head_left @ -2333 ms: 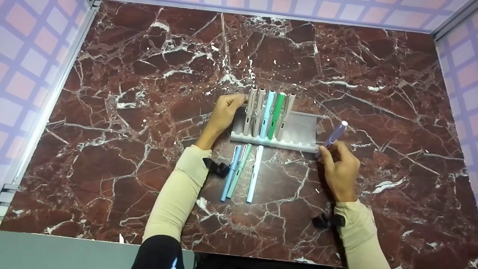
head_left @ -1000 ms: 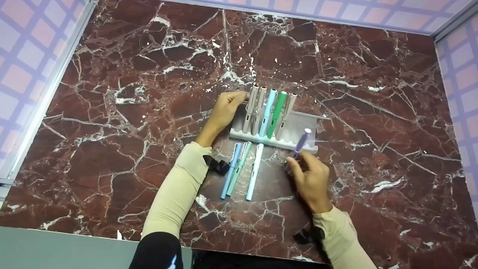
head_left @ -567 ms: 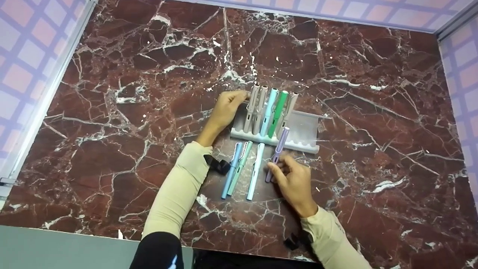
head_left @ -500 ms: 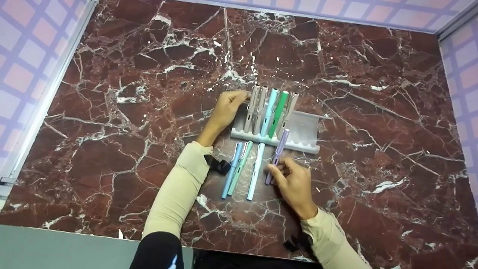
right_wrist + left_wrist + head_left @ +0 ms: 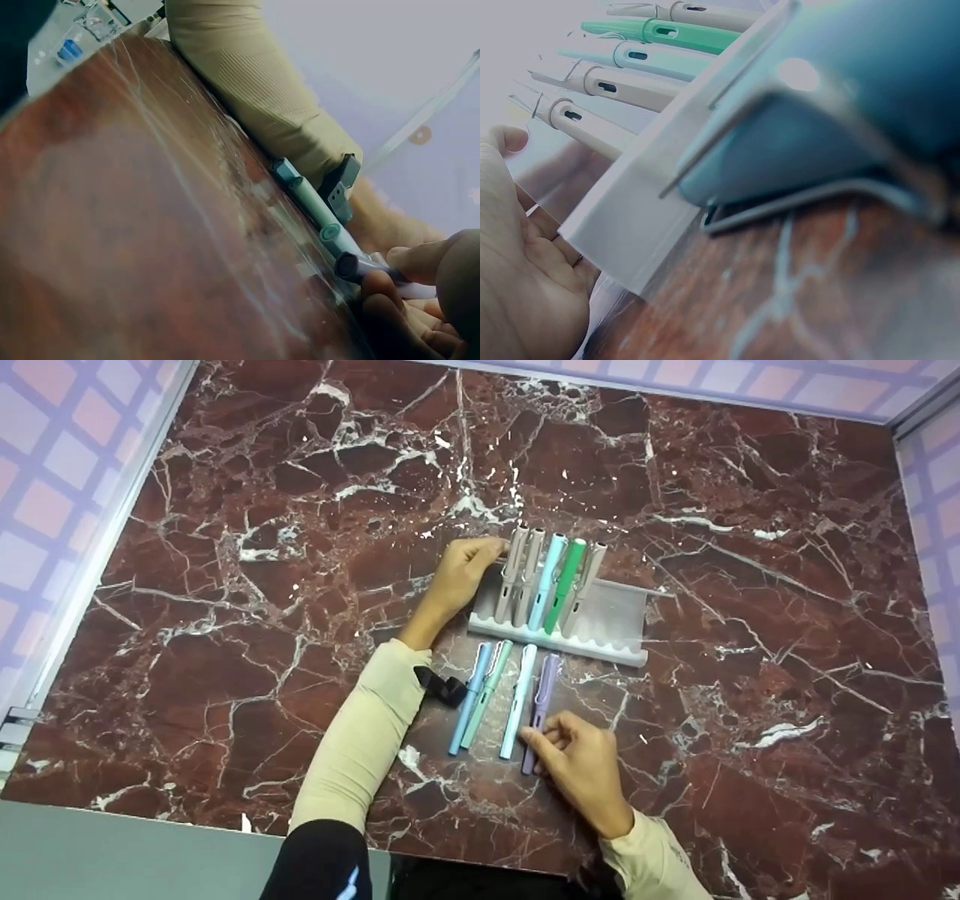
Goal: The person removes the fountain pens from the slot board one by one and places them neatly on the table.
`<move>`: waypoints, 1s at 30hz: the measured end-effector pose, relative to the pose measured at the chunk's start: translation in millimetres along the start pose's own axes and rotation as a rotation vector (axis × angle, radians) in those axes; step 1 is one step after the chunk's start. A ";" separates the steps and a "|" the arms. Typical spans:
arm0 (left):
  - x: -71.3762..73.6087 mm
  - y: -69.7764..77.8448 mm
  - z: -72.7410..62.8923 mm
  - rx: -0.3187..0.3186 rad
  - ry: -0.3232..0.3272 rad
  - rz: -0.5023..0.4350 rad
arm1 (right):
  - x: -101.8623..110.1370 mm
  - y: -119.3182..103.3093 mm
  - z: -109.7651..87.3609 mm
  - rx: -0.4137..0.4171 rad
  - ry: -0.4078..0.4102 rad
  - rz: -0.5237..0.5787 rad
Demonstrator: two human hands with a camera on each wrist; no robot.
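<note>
My right hand (image 5: 585,754) pinches a purple pen (image 5: 541,701) near its lower end, between thumb and fingers. The pen lies along the table, cap end away from me, right of a pale blue pen (image 5: 517,705); a green pen (image 5: 487,694) and a blue pen (image 5: 469,701) lie further left. With thumb and fingers my left hand (image 5: 461,574) grips the left back edge of a clear pen stand (image 5: 619,615). Leaning in its left slots are a bright green pen (image 5: 566,585), a light blue pen (image 5: 545,585) and three grey-brown pens (image 5: 589,585).
The red-brown marbled table (image 5: 337,570) has low patterned walls (image 5: 64,472) at its sides and back. The stand's right-hand slots show no pens. A black wrist strap (image 5: 439,686) sits on the left sleeve, close to the lying blue pen.
My right hand has carried the purple pen from right of the stand leftward and toward me, lowering it from upright to lie beside the pale blue pen. My left hand stays at the stand.
</note>
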State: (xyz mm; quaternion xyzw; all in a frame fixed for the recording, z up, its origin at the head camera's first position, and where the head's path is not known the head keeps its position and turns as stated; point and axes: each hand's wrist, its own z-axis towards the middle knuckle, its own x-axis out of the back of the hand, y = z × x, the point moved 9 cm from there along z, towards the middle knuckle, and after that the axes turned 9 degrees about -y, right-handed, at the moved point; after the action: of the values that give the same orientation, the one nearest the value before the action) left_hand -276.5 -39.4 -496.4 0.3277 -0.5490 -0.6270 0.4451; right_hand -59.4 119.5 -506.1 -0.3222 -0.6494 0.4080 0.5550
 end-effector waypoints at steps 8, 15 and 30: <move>1.0 -0.6 -0.1 0.002 0.002 -0.002 | 0.5 5.5 3.5 -0.095 0.019 -0.016; -1.2 0.1 0.9 0.020 -0.016 0.005 | 2.6 2.6 4.6 -0.091 0.048 0.000; -0.5 -1.4 0.7 0.005 -0.006 -0.024 | 15.3 -13.0 15.3 0.265 0.159 -0.230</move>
State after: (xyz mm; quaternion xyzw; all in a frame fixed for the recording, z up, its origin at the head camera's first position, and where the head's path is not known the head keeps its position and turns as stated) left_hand -277.3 -38.7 -497.6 0.3334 -0.5481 -0.6319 0.4349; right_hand -76.7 124.2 -488.3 -0.2009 -0.5768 0.3971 0.6850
